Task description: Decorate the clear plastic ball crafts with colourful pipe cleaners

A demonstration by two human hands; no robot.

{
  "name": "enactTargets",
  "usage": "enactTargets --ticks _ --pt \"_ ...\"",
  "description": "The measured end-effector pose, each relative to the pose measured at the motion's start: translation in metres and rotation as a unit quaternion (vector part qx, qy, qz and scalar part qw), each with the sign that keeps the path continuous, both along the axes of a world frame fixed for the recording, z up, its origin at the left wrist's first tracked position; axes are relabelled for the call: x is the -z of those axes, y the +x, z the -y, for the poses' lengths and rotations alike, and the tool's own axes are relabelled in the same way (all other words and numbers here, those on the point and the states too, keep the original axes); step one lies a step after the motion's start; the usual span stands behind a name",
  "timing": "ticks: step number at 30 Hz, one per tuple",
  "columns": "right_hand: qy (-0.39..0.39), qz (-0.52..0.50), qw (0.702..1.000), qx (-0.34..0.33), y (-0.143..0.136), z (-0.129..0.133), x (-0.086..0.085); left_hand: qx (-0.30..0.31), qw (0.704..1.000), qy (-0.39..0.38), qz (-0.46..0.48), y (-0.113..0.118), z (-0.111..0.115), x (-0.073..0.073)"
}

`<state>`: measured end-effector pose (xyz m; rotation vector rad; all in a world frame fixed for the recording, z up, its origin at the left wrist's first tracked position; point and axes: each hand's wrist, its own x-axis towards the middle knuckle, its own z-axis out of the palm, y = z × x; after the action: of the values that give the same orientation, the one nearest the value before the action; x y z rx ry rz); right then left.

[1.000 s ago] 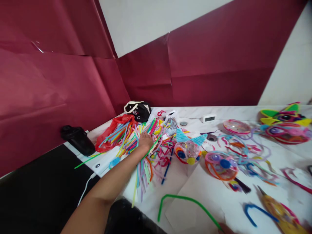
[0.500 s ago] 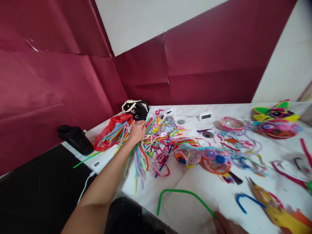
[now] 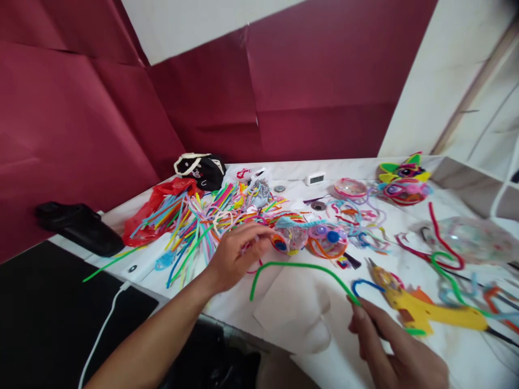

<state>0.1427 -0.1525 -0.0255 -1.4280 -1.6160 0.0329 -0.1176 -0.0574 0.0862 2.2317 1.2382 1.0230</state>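
Note:
My right hand [image 3: 395, 343] pinches one end of a bent green pipe cleaner [image 3: 302, 265] between thumb and fingers. Its free end bends downward above the white paper on the table. My left hand [image 3: 235, 254] hovers just left of that bend, thumb and fingers apart, with nothing visible in it. Behind the left hand spreads a pile of loose, many-coloured pipe cleaners [image 3: 194, 221]. Close to the right hand lie a yellow glue gun [image 3: 438, 310] and a curved blue pipe cleaner [image 3: 363, 282].
Clear round plastic pieces with pipe-cleaner trim [image 3: 327, 246] sit mid-table. A red plastic bag [image 3: 140, 219], a black bottle [image 3: 79, 229] and a black pouch [image 3: 208, 172] stand left. A small digital clock [image 3: 315, 179] is at the back. A white cable [image 3: 103, 327] hangs off the left edge.
My left hand has come back from the pipe-cleaner pile, moving nearer to the green pipe cleaner. My right hand, still holding it, has risen into view. The camera has turned right.

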Motion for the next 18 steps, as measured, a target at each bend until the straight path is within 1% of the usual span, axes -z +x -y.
enactTargets --ticks 1,2,4,7,9,10,12,14,15,16,18 --pt "-0.002 -0.004 1.000 0.007 0.002 0.000 -0.004 0.035 0.998 -0.043 0.006 0.003 0.008 -0.001" --pt "-0.004 -0.006 1.000 0.016 0.002 0.000 -0.007 0.053 0.995 -0.080 0.009 0.005 0.014 -0.001" --pt "-0.008 -0.005 0.999 0.034 0.002 -0.001 -0.012 0.057 0.990 -0.132 -0.005 0.009 0.023 0.001" --pt "-0.009 0.004 0.999 0.048 0.001 -0.001 -0.016 0.045 0.986 -0.158 -0.035 0.013 0.030 0.010" --pt "0.000 0.020 0.999 0.037 0.002 -0.002 -0.016 0.046 0.985 -0.164 -0.032 0.014 0.032 0.015" --pt "0.009 0.032 0.999 0.018 0.005 -0.003 -0.016 0.042 0.986 -0.162 -0.025 0.015 0.034 0.018" --pt "0.021 0.078 0.996 -0.047 0.013 -0.004 -0.015 0.022 0.989 -0.142 -0.023 0.014 0.037 0.020" --pt "0.022 0.148 0.981 -0.122 0.025 -0.002 -0.013 0.011 0.994 -0.099 -0.042 0.012 0.041 0.020" --pt "0.022 0.183 0.972 -0.144 0.031 0.000 -0.012 0.013 0.996 -0.072 -0.057 0.011 0.044 0.020" --pt "0.025 0.201 0.968 -0.148 0.035 0.002 -0.012 0.018 0.996 -0.043 -0.074 0.010 0.047 0.019" --pt "0.009 0.181 0.981 -0.064 0.039 0.005 -0.014 0.037 0.994 0.002 -0.101 0.012 0.054 0.016"
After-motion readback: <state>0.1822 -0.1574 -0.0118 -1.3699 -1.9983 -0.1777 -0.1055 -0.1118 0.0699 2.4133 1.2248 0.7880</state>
